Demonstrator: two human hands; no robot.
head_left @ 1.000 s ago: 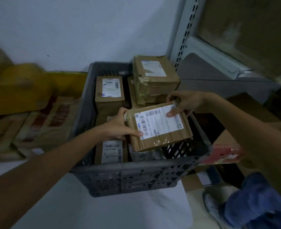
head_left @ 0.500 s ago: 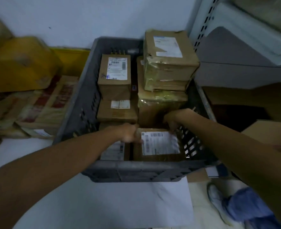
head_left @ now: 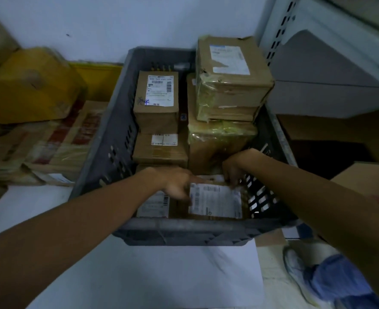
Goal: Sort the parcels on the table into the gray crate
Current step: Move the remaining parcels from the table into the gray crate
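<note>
The gray crate (head_left: 108,152) stands on the white table, filled with several brown cardboard parcels. In its near right corner lies a flat parcel with a white label (head_left: 215,202). Both my hands are down inside the crate on this parcel. My left hand (head_left: 176,182) is blurred and lays its fingers across the parcel's left edge. At the far edge, my right hand (head_left: 233,172) has its fingers curled down over the top of the label. A tall stack of taped boxes (head_left: 231,85) fills the far right of the crate, and smaller labelled boxes (head_left: 157,101) sit at the left.
The white table (head_left: 161,275) runs under the crate's near side. Yellow padded bags (head_left: 28,85) and flattened cartons (head_left: 57,143) lie to the left. A metal shelf post (head_left: 277,27) and open cartons (head_left: 340,134) are on the right. My leg and shoe (head_left: 300,270) show below.
The labelled parcel went from above the crate's near right side down into the near right corner, both hands following it. My left hand's fingers have since spread over its left edge.
</note>
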